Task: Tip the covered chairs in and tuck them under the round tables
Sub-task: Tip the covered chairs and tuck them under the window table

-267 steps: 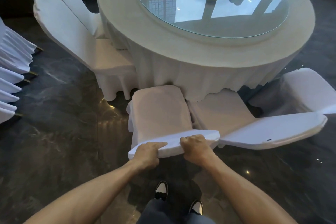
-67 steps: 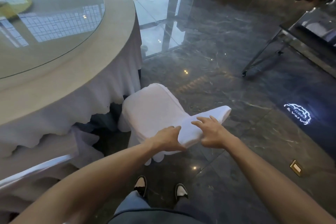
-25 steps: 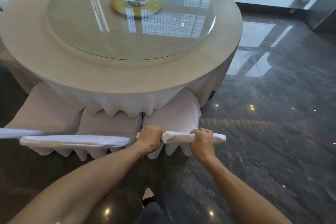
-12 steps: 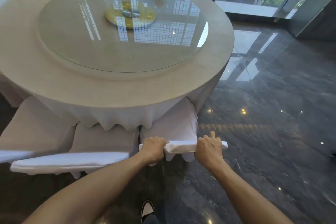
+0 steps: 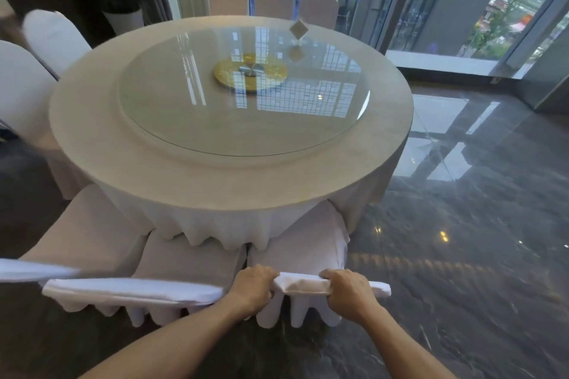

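Observation:
A white-covered chair (image 5: pixel 308 243) leans in against the round table (image 5: pixel 215 181), its seat partly under the hanging tablecloth. My left hand (image 5: pixel 254 289) and my right hand (image 5: pixel 348 291) both grip the top edge of its backrest, about a hand's width apart. To its left two more covered chairs (image 5: pixel 135 291) are tipped against the table the same way, side by side.
A glass turntable (image 5: pixel 246 120) with a gold hub tops the table. Upright covered chairs stand at the far side (image 5: pixel 271 1) and at the left (image 5: pixel 21 89). Dark polished floor (image 5: pixel 462 255) spreads to the right, with tall windows behind.
My view has lifted, so the far chairs and the windows now show. Both hands stay on the same backrest, and my right hand has closed fully around it.

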Demonstrator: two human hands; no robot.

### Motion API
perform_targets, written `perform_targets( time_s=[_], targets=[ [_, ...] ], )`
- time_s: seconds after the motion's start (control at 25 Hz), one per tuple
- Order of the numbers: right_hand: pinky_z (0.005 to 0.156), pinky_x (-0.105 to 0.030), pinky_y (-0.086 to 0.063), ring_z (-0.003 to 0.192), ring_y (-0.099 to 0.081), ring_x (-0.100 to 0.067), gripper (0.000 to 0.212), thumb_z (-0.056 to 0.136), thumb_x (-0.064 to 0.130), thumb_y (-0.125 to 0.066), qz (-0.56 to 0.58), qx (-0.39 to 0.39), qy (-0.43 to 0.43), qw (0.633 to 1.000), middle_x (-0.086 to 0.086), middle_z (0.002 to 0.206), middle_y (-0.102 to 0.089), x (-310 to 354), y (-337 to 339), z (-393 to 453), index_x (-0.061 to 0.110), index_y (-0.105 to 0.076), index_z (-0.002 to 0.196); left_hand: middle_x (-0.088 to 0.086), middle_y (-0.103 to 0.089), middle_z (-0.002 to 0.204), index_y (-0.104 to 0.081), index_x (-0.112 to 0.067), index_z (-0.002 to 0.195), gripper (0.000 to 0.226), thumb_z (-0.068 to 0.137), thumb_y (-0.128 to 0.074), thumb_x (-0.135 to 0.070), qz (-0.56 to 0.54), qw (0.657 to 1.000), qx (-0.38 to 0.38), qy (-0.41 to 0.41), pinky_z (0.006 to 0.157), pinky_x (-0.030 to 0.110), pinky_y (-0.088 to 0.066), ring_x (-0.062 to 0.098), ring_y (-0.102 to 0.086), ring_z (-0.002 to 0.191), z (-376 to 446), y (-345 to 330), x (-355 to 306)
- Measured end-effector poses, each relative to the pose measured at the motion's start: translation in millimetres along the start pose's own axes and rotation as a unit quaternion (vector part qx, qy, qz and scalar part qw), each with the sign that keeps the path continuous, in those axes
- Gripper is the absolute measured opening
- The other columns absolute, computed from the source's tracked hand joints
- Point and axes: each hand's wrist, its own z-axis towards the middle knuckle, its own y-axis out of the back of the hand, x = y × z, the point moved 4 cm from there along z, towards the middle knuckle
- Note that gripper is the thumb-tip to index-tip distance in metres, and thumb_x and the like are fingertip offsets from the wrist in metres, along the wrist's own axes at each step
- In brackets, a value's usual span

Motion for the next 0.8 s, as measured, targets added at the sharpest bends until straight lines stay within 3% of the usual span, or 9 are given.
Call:
perform_targets(
  time_s=[0.2, 0.32, 0.48, 0.68, 0.8],
  targets=[
    [0.068, -0.027, -0.047, 0.076, -0.063, -0.015, 0.03, 0.077, 0.022, -0.056, -0.023, -0.014, 0.003, 1.0, 0.005, 0.087, -0.071, -2.1, -1.2, 0.6, 0.03, -0.07, 0.102, 0.002, -0.068, 0.122, -0.069, -0.027, 0.12, 0.039, 0.09, -0.051, -0.008, -0.116, 0.99, -0.047, 0.063, 0.098, 0.034, -0.045, 0.025, -0.058, 0.12, -7.4, -10.5, -3.0],
    [0.067, -0.028, -0.042, 0.075, -0.061, -0.016, 0.023, 0.079, 0.026, -0.057, -0.045, -0.025, 0.007, 0.999, 0.004, 0.087, -0.071, -1.6, -3.1, -0.2, 0.026, -0.07, 0.099, 0.002, -0.058, 0.137, -0.062, -0.031, 0.13, 0.051, 0.09, -0.048, -0.003, -0.124, 0.985, -0.036, 0.113, 0.114, 0.044, -0.029, 0.031, -0.033, 0.143, -5.4, -15.1, -12.7],
    [0.076, -0.033, -0.049, 0.082, -0.065, -0.021, 0.025, 0.081, 0.024, -0.057, -0.076, -0.022, 0.009, 0.997, -0.001, 0.093, -0.072, -5.7, -10.2, 5.0, 0.022, -0.07, 0.102, 0.004, -0.062, 0.114, -0.068, -0.038, 0.121, 0.067, 0.073, -0.045, 0.002, -0.15, 0.979, -0.026, 0.133, 0.094, 0.042, -0.047, 0.03, -0.049, 0.117, 2.2, -18.8, -13.9],
    [0.077, -0.033, -0.045, 0.087, -0.066, -0.028, 0.026, 0.079, 0.021, -0.055, -0.11, -0.027, 0.012, 0.994, -0.006, 0.096, -0.072, -5.9, -14.1, 9.6, 0.019, -0.069, 0.101, -0.003, -0.059, 0.1, -0.064, -0.045, 0.121, 0.06, 0.073, -0.049, -0.013, -0.131, 0.982, -0.015, 0.137, 0.083, 0.042, -0.047, 0.026, -0.052, 0.102, 15.1, -34.0, 5.3],
    [0.075, -0.032, -0.047, 0.082, -0.066, -0.025, 0.023, 0.082, 0.025, -0.055, -0.11, -0.035, 0.002, 0.993, -0.004, 0.093, -0.072, -7.3, -16.7, 12.7, 0.02, -0.069, 0.099, -0.005, -0.059, 0.099, -0.062, -0.044, 0.12, 0.056, 0.072, -0.049, -0.019, -0.109, 0.982, 0.0, 0.153, 0.087, 0.048, -0.047, 0.027, -0.054, 0.103, 25.4, -47.9, 16.8]
  ],
)
